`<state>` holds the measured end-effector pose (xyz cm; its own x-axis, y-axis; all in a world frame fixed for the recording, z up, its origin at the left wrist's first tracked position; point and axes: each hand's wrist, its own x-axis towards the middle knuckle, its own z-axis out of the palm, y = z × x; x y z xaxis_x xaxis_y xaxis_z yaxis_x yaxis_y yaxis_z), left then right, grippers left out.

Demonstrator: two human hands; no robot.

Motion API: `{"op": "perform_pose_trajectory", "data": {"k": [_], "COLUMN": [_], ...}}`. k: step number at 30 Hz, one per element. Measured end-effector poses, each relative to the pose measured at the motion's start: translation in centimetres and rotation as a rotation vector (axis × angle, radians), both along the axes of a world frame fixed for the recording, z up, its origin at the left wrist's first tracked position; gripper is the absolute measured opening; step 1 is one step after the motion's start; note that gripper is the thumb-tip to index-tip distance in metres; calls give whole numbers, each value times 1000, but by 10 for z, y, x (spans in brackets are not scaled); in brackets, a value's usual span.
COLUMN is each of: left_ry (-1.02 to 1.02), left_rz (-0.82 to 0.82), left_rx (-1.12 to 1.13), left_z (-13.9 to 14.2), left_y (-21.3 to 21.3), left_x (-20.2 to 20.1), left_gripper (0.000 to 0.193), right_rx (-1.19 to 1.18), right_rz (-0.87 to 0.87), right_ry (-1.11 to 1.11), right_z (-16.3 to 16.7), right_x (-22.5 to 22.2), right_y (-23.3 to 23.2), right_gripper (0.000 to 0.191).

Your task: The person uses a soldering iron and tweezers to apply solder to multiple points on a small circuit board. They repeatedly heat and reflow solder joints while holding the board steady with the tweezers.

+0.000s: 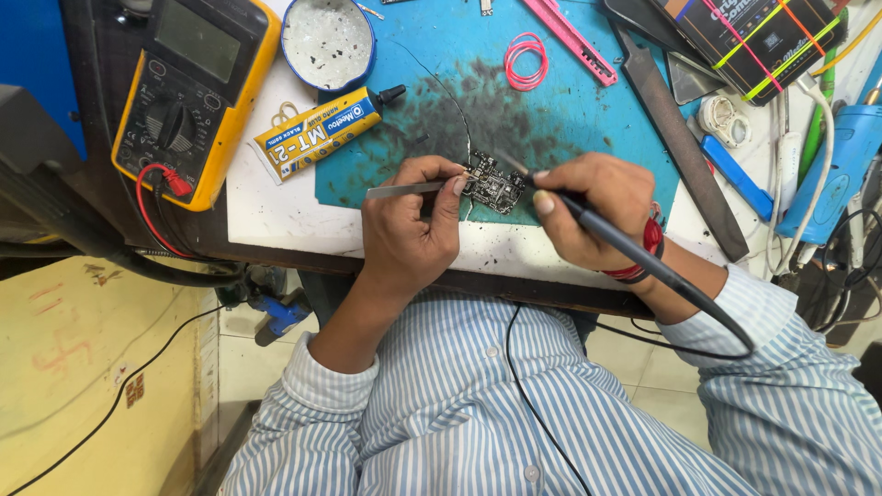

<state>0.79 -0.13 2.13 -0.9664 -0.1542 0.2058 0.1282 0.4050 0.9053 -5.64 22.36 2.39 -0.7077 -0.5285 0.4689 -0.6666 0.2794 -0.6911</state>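
- Cluttered and stained, the white worktop point(276, 207) carries a teal cutting mat point(588, 119) with a dark scorched patch at its middle, which I read as the spot where the work usually sits.
- On that mat's near edge lies the small dark circuit board point(494, 186), close to my body and directly between both hands.
- My left hand point(409, 220) pinches slim metal tweezers point(404, 190) between thumb and forefinger, the other fingers curled; the tips touch the board's left edge, seemingly to steady it or a part on it.
- My right hand point(588, 207) grips a thin black soldering-style pen point(634, 248) like a pencil, fingers pressed together around the shaft, its tip angled down at the board's top edge; the black cable loops back over my wrist, out of the way.
- A yellow-cased multimeter point(188, 83) sits at the far left with its red and black leads trailing off the edge, within reach but apart from the board.
- A yellow-and-white glue tube point(317, 129) lies just beside a round blue-rimmed tin point(328, 41) holding whitish residue.
- Further back rest pink rubber bands point(525, 60) and, to the right, a long dark flat metal file point(684, 147), parked clear of the hands.
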Motion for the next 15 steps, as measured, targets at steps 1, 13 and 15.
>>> {"op": "perform_pose_trajectory", "data": {"k": [1,13,15], "left_ry": [4,-4,-8], "left_rz": [-1,1,4], "left_rx": [1,-34,-31], "left_z": [0,0,1], "left_y": [0,-1,-1], "left_x": [0,-1,-1], "left_gripper": [8,7,7], "right_rx": [18,150,151], "right_rz": [-38,-243,-235], "right_ry": [-10,-129,-117], "right_z": [0,2,6], "right_x": [0,2,1], "right_y": [1,-9,-11], "right_gripper": [14,19,18]}}
